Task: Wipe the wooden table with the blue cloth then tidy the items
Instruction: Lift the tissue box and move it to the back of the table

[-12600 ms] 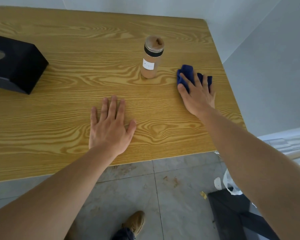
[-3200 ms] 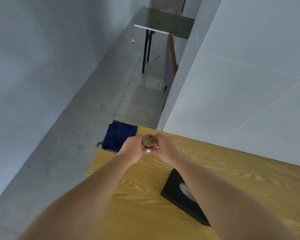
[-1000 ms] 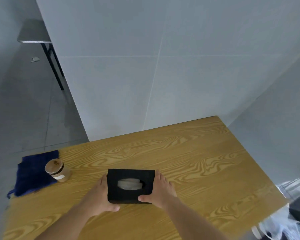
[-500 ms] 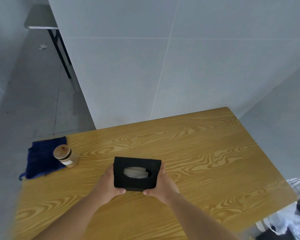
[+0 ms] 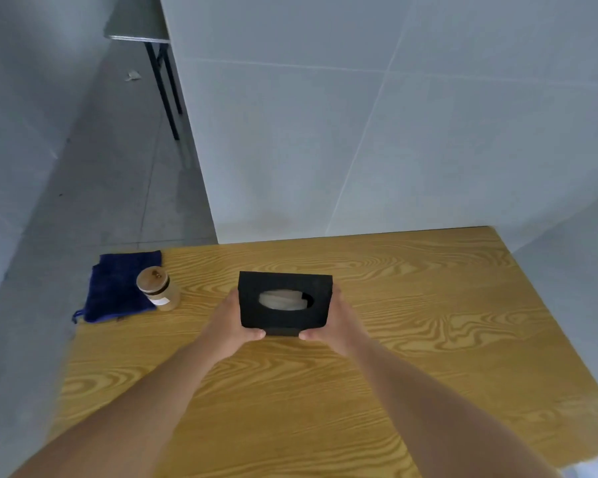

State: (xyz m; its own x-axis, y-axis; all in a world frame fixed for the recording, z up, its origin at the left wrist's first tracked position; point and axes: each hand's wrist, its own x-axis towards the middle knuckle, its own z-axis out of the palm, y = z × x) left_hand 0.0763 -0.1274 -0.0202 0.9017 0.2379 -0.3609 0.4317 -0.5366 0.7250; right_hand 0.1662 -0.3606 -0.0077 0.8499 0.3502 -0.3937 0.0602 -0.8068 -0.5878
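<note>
Both forearms reach up from the bottom of the frame and converge at centre. The left hand [image 5: 230, 327] clasps the left side of the black box [image 5: 285, 307], thumb along its near edge; the right hand [image 5: 335, 324] clasps the right side likewise. Whether the box rests on the table [image 5: 428, 339] or is lifted cannot be told. The oval opening in its top shows pale tissue.

At centre left, the folded cloth [image 5: 116, 288] lies at the table's far left corner, its left edge overhanging. The jar [image 5: 157, 289] stands upright just right of it, touching or overlapping the cloth's edge. Its white label is too small to read.

The table surface right of the box and toward the bottom of the frame is bare wood. The far edge meets the grey wall [image 5: 359, 132].
</note>
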